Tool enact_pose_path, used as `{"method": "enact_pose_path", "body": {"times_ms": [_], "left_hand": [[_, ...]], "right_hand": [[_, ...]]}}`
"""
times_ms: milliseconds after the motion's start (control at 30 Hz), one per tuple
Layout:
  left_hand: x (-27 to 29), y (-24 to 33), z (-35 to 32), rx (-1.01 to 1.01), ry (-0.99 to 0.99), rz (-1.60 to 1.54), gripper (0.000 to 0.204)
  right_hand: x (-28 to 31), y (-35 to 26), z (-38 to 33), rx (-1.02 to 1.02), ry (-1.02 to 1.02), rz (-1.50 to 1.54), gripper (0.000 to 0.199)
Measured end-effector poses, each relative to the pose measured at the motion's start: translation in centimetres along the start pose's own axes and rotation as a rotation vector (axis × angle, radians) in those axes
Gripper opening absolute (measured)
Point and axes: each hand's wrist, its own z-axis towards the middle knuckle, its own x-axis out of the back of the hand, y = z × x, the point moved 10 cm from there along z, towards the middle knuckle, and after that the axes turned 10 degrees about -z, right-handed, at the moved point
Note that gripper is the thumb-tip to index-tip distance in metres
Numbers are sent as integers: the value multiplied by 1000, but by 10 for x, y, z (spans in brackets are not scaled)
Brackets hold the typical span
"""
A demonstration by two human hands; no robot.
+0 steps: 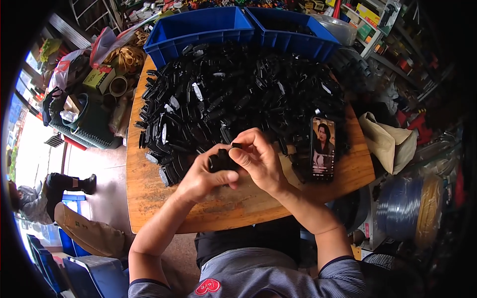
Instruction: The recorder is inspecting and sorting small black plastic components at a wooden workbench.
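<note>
The wooden table (149,196) has a rounded near edge that runs just in front of the person's torso; its left edge falls away to bare floor, and its right edge ends beside a beige cloth bag (392,141). A heap of black plastic parts (238,94) covers the far and middle table, reaching the two blue bins (198,30) that stand at the far edge; bare wood shows only in a band along the near side and in the near left corner, and both hands work over that band, at the heap's near fringe. A phone (323,148) with a lit screen lies on the right of the table, partly among the black parts, just beside the right hand.

The left hand (201,176) comes in from the lower left with the forearm angled up toward the centre; its fingers are curled around a small black plastic part (221,161), thumb lying across the front. The right hand (258,159) enters from the lower right, wrist bent inward; its thumb and forefinger pinch the top end of the same part, the remaining fingers arched over it. The part sits between the two hands, above the bare wood near the table's middle; whether it is one piece or two pressed together cannot be told.

On the floor at the left another person (59,208) sits low, well apart from the table.
</note>
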Motion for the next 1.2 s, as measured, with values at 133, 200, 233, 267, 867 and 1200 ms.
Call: {"method": "enact_pose_path", "body": {"times_ms": [133, 200, 233, 267, 867, 1200], "left_hand": [[3, 3, 3, -44, 78, -81, 22], [14, 13, 9, -41, 140, -67, 25], [21, 15, 17, -25, 180, -86, 26], [27, 19, 27, -13, 197, -139, 29], [-107, 152, 182, -852, -372, 1128, 29], [-9, 44, 20, -566, 375, 1610, 33]], "right_hand": [[10, -13, 9, 69, -176, -224, 32], [44, -30, 16, 164, -30, -707, 29], [57, -30, 16, 235, 40, -982, 28], [62, -11, 15, 46, -38, -1119, 25], [47, 15, -2, 58, -312, -956, 25], [39, -7, 12, 63, -301, -509, 31]]}}
